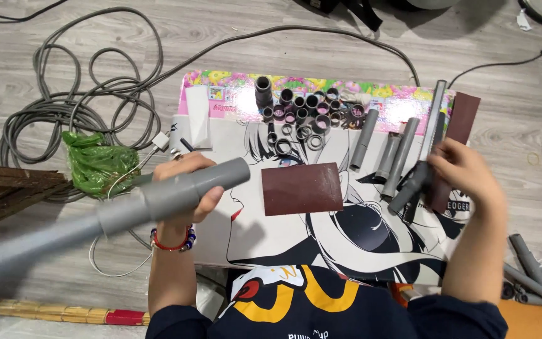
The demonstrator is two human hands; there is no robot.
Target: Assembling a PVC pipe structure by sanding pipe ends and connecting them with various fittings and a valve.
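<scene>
The left hand (183, 182) is clamped on an already joined grey pipe (158, 201), the right hand (465, 176) grips a shorter pipe (409, 188), and many fittings (302, 113) lie unused.

- Left hand (183, 182): curled into a closed grip, knuckles up, fingers (205, 202) wrapped under and thumb across the top.
- Left wrist wears a beaded bracelet; the bare forearm runs straight back toward the body.
- Right hand (465, 172): blurred, palm down, fingers bent in a loose grasp.
- Right forearm is bare, angled in from the lower right, with a dark sleeve at the elbow.
</scene>
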